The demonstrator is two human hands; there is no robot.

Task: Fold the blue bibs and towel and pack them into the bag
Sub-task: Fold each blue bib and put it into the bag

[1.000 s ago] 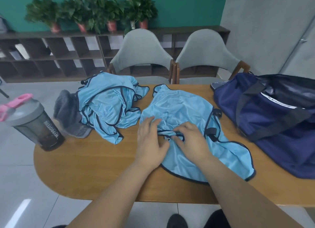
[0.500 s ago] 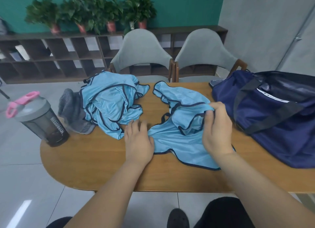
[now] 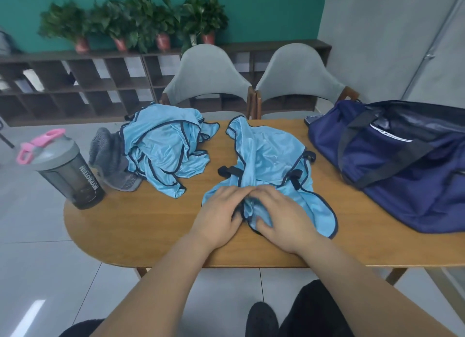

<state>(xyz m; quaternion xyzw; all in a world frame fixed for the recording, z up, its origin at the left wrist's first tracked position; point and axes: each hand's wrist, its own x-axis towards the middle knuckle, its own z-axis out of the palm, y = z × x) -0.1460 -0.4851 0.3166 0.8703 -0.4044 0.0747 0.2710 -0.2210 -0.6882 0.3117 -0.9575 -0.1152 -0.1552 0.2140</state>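
Note:
A light blue bib (image 3: pixel 269 157) with dark trim lies spread on the wooden table (image 3: pixel 151 226) in front of me. My left hand (image 3: pixel 221 213) and my right hand (image 3: pixel 279 218) meet on its near edge, both pinching bunched fabric there. A crumpled heap of more blue bibs (image 3: pixel 163 145) sits at the back left, partly on top of a grey towel (image 3: pixel 110 157). The navy bag (image 3: pixel 397 160) stands open at the right end of the table.
A dark shaker bottle (image 3: pixel 68 170) with a pink-looped lid stands at the table's left edge. Two grey chairs (image 3: pixel 208 82) face the far side. Behind them run low shelves (image 3: pixel 75 84) with potted plants on top.
My right hand laid the lifted bib back down and came in from the right. Both hands now meet at its near edge; the bib lies flatter and longer.

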